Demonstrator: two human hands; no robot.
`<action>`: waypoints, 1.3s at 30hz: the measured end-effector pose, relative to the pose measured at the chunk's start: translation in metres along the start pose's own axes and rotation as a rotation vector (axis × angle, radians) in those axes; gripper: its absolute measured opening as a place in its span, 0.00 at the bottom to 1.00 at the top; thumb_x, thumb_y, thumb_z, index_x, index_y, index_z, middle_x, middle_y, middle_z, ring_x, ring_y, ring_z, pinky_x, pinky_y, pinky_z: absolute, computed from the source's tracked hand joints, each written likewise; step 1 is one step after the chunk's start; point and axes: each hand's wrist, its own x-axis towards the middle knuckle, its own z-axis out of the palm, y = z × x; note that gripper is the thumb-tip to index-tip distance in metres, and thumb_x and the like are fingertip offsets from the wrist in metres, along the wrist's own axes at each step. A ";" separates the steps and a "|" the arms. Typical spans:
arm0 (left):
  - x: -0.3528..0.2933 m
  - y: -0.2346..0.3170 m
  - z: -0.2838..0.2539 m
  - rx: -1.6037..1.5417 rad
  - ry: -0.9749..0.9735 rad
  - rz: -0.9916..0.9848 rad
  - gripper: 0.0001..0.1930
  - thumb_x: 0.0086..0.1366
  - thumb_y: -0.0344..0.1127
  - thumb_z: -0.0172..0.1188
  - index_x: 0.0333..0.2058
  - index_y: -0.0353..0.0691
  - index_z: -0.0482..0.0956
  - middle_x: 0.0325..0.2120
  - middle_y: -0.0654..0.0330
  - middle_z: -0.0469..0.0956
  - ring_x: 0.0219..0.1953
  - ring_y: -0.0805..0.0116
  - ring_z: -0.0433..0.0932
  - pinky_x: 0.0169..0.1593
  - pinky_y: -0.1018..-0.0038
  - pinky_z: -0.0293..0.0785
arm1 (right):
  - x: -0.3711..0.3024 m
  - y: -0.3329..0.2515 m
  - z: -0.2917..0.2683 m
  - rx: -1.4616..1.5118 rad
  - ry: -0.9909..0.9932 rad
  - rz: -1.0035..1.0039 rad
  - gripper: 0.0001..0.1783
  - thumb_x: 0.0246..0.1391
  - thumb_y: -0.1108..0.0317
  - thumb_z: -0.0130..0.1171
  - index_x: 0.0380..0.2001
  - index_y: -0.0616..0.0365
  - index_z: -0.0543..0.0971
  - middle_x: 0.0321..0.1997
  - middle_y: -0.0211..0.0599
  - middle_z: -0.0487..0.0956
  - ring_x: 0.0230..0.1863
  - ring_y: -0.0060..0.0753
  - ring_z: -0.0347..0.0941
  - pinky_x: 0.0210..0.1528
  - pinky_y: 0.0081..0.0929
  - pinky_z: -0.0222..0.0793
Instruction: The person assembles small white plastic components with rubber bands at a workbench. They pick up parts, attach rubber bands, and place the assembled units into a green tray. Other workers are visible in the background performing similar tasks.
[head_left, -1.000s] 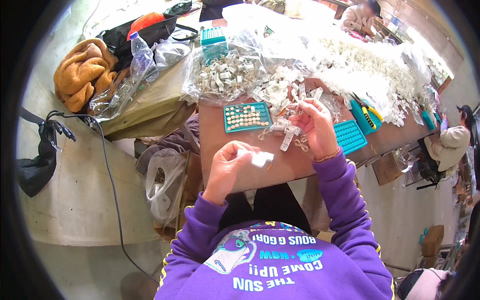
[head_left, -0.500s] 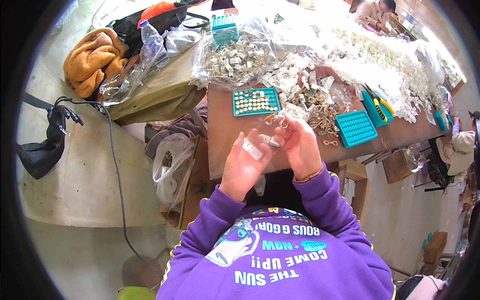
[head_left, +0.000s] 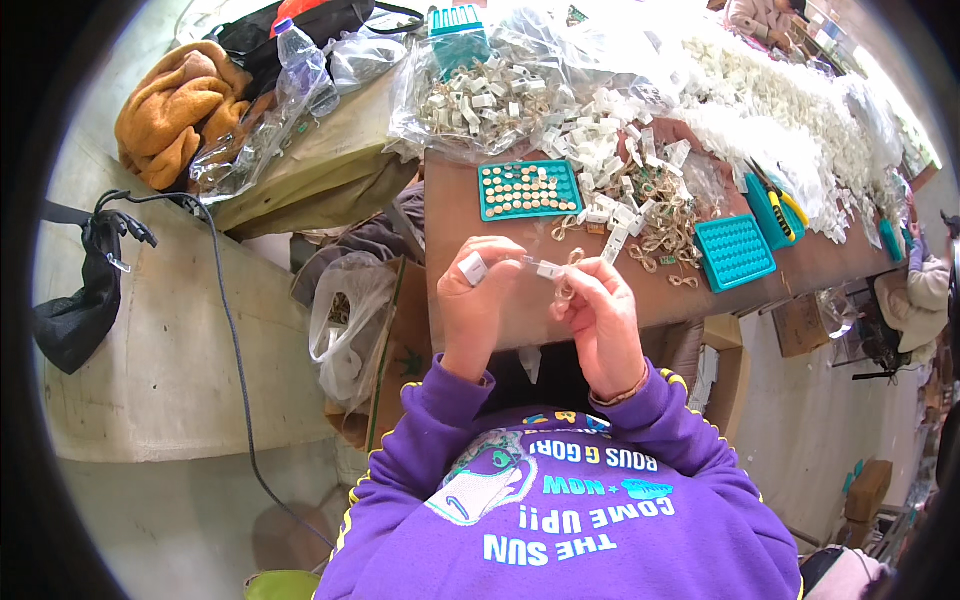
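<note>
Above a brown bench (head_left: 500,290) strewn with white clips, the left hand (head_left: 480,300) pinches a small white block (head_left: 472,268), while the right hand (head_left: 600,310), fingers closed, holds a clear clip (head_left: 548,268) just right of it, long axis pointing toward the block.

I see a brown table (head_left: 800,275) carrying a teal tray (head_left: 527,189) filled with small round pieces, a second empty teal tray (head_left: 735,252) farther right, and clear plastic bags (head_left: 470,100) of small white parts heaped along its far edge. To the left an orange cloth (head_left: 170,110) lies bunched beside a plastic bottle (head_left: 300,70), and a black cable (head_left: 225,300) runs down over the pale concrete ledge (head_left: 170,370). Below the table's near left corner I can make out a cardboard box (head_left: 385,370) with a thin plastic bag (head_left: 345,320) hanging at it.
</note>
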 end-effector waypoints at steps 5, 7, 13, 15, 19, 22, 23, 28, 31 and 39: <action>0.005 0.007 -0.003 -0.130 0.015 -0.192 0.06 0.60 0.24 0.58 0.36 0.35 0.81 0.33 0.66 0.79 0.31 0.85 0.71 0.33 0.87 0.65 | 0.005 -0.003 0.006 -0.205 -0.037 -0.233 0.04 0.60 0.71 0.55 0.33 0.60 0.72 0.34 0.33 0.75 0.32 0.21 0.70 0.37 0.20 0.65; 0.009 0.007 -0.002 -0.187 -0.010 -0.238 0.07 0.61 0.25 0.59 0.38 0.35 0.81 0.33 0.67 0.79 0.29 0.87 0.70 0.31 0.89 0.63 | 0.008 -0.005 0.005 -0.295 -0.001 -0.202 0.05 0.61 0.70 0.54 0.36 0.61 0.73 0.37 0.35 0.76 0.35 0.23 0.72 0.40 0.21 0.66; 0.013 0.002 0.009 -0.245 -0.080 -0.331 0.13 0.65 0.31 0.58 0.46 0.32 0.79 0.30 0.69 0.78 0.27 0.88 0.67 0.29 0.89 0.62 | 0.014 -0.026 -0.006 -0.513 -0.107 -0.281 0.09 0.60 0.70 0.57 0.42 0.62 0.76 0.40 0.32 0.79 0.40 0.20 0.75 0.43 0.16 0.69; 0.012 0.003 0.014 -0.278 -0.105 -0.361 0.18 0.66 0.38 0.59 0.47 0.29 0.77 0.29 0.65 0.76 0.23 0.86 0.64 0.25 0.87 0.58 | 0.014 -0.026 -0.006 -0.510 -0.122 -0.203 0.09 0.57 0.72 0.60 0.40 0.62 0.77 0.39 0.32 0.79 0.38 0.20 0.76 0.42 0.17 0.70; 0.013 0.006 0.019 -0.364 -0.122 -0.494 0.20 0.68 0.42 0.57 0.49 0.28 0.75 0.26 0.66 0.74 0.19 0.86 0.60 0.20 0.86 0.55 | 0.015 -0.019 -0.005 -0.654 -0.068 -0.406 0.09 0.50 0.77 0.64 0.36 0.64 0.78 0.35 0.32 0.79 0.35 0.20 0.76 0.40 0.19 0.72; 0.011 0.011 0.020 -0.369 -0.157 -0.615 0.16 0.69 0.38 0.56 0.48 0.30 0.77 0.31 0.68 0.77 0.28 0.87 0.68 0.31 0.88 0.64 | 0.019 -0.019 -0.008 -0.713 -0.126 -0.550 0.11 0.46 0.80 0.66 0.34 0.64 0.77 0.33 0.32 0.78 0.35 0.20 0.76 0.39 0.20 0.73; 0.010 0.013 0.020 -0.422 -0.195 -0.603 0.16 0.69 0.37 0.55 0.47 0.30 0.77 0.33 0.68 0.78 0.30 0.86 0.71 0.33 0.88 0.66 | 0.021 -0.020 -0.010 -0.730 -0.139 -0.582 0.11 0.46 0.80 0.66 0.34 0.64 0.77 0.33 0.31 0.78 0.35 0.20 0.76 0.39 0.20 0.73; 0.011 0.012 0.021 -0.470 -0.231 -0.601 0.16 0.69 0.37 0.56 0.47 0.29 0.77 0.36 0.63 0.79 0.36 0.79 0.76 0.41 0.81 0.73 | 0.023 -0.020 -0.012 -0.643 -0.113 -0.495 0.10 0.47 0.80 0.66 0.33 0.63 0.77 0.33 0.29 0.77 0.34 0.17 0.74 0.38 0.16 0.71; 0.012 0.011 0.019 -0.406 -0.202 -0.696 0.15 0.69 0.36 0.56 0.46 0.29 0.77 0.37 0.61 0.79 0.38 0.76 0.77 0.43 0.79 0.75 | 0.021 -0.020 -0.012 -0.515 -0.131 -0.431 0.08 0.50 0.79 0.64 0.34 0.63 0.76 0.33 0.27 0.77 0.35 0.14 0.73 0.37 0.13 0.69; 0.012 0.011 0.022 -0.290 -0.164 -0.445 0.14 0.67 0.36 0.59 0.45 0.31 0.78 0.29 0.68 0.70 0.29 0.82 0.67 0.35 0.83 0.67 | 0.016 -0.031 -0.009 -0.495 -0.200 -0.092 0.08 0.59 0.72 0.59 0.37 0.67 0.79 0.32 0.31 0.81 0.35 0.15 0.75 0.37 0.14 0.70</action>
